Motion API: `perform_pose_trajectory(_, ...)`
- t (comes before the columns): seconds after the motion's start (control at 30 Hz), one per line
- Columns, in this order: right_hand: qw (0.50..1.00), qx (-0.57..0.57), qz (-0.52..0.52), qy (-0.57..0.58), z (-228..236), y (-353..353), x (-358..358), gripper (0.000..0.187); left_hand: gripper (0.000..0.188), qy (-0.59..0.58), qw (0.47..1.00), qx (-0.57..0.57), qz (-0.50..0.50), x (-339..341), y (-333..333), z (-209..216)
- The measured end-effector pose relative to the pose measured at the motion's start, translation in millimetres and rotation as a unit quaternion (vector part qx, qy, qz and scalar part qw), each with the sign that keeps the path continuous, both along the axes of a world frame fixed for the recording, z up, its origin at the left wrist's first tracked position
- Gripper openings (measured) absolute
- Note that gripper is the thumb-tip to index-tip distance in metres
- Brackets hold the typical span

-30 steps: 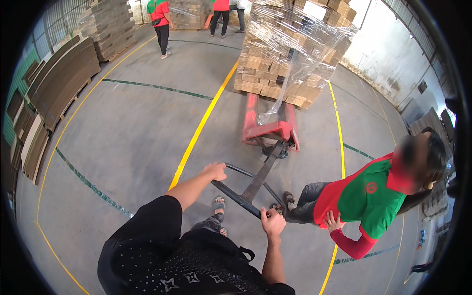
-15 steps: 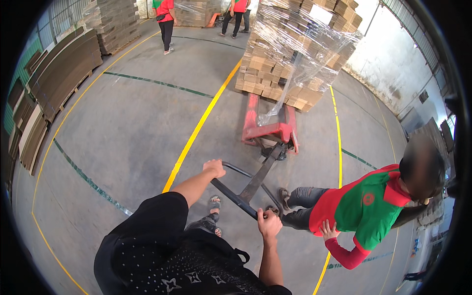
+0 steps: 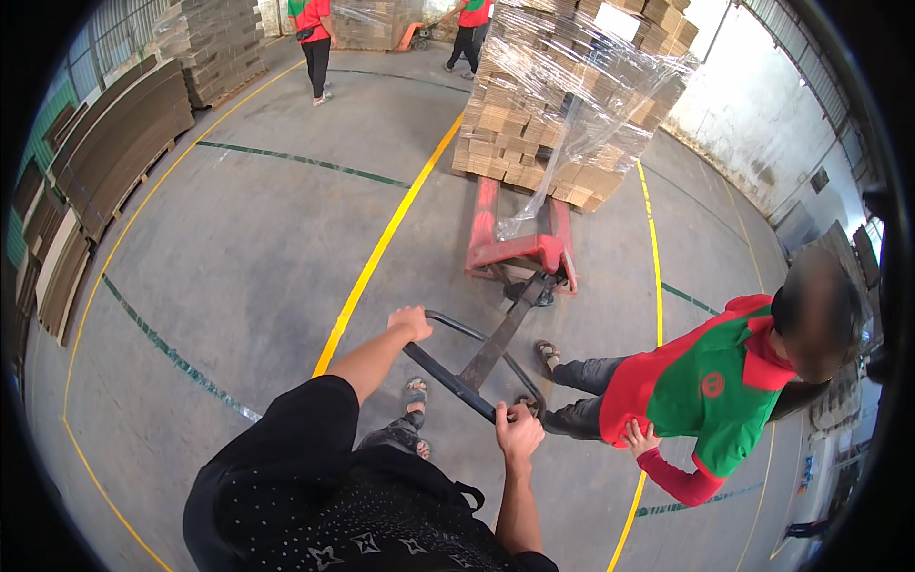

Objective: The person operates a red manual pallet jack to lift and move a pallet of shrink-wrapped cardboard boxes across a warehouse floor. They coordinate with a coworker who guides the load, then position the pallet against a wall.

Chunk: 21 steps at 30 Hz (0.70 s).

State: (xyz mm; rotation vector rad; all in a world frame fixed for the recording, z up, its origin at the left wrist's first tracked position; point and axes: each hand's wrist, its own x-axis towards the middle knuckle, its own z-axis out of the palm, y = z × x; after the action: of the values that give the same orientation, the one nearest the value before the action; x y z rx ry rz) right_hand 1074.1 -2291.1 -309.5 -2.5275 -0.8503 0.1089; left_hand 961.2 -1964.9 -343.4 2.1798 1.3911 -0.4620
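Both my hands grip the black loop handle (image 3: pixel 450 372) of a red pallet jack (image 3: pixel 519 250). My left hand (image 3: pixel 410 324) is closed round the handle's left corner. Round the right end, my right hand (image 3: pixel 519 429) is wrapped too. The handle's bar tilts toward me from the jack's red body. Ahead on the jack stands a tall stack of flattened cardboard boxes (image 3: pixel 515 143), partly covered in clear plastic wrap (image 3: pixel 562 62). A loose tail of that wrap hangs down over the red body. The forks under the load are mostly hidden.
A co-worker in a red and green shirt (image 3: pixel 667 400) stands close at my right, beside the handle. Two other people stand far ahead. Cardboard sheets (image 3: pixel 124 143) are stacked along the left. Yellow floor lines (image 3: pixel 386 243) run on both sides of the jack. A white wall (image 3: pixel 739 114) rises at far right.
The view has shifted slightly. My hands keep their hold on the handle, and the jack stays nearly in place. The co-worker at right leans a little differently; a far person has shifted.
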Motion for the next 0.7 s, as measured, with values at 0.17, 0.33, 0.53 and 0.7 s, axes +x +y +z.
perform_pose_trajectory(0.17, 1.0, 0.006, -0.008, -0.013, 0.8, -0.2, -1.2, 0.036, 0.057, 0.0, 1.0, 0.006, -0.002, -1.2, -0.9, 5.1)
perform_pose_trajectory(0.33, 1.0, 0.017, -0.005, -0.006, 3.0, -0.2, -2.1, 0.036, 0.059, 0.002, 1.0, -0.002, 0.003, -0.7, -1.2, 6.6)
perform_pose_trajectory(0.53, 1.0, 0.016, -0.002, 0.003, 8.1, 2.0, 1.4, 0.037, 0.059, -0.004, 1.0, 0.013, -0.001, -1.8, -2.9, 11.9)
perform_pose_trajectory(0.7, 1.0, 0.002, -0.008, 0.026, 12.5, 5.0, 1.3, 0.037, 0.057, -0.005, 1.0, -0.005, -0.014, -1.6, 0.6, 20.1)
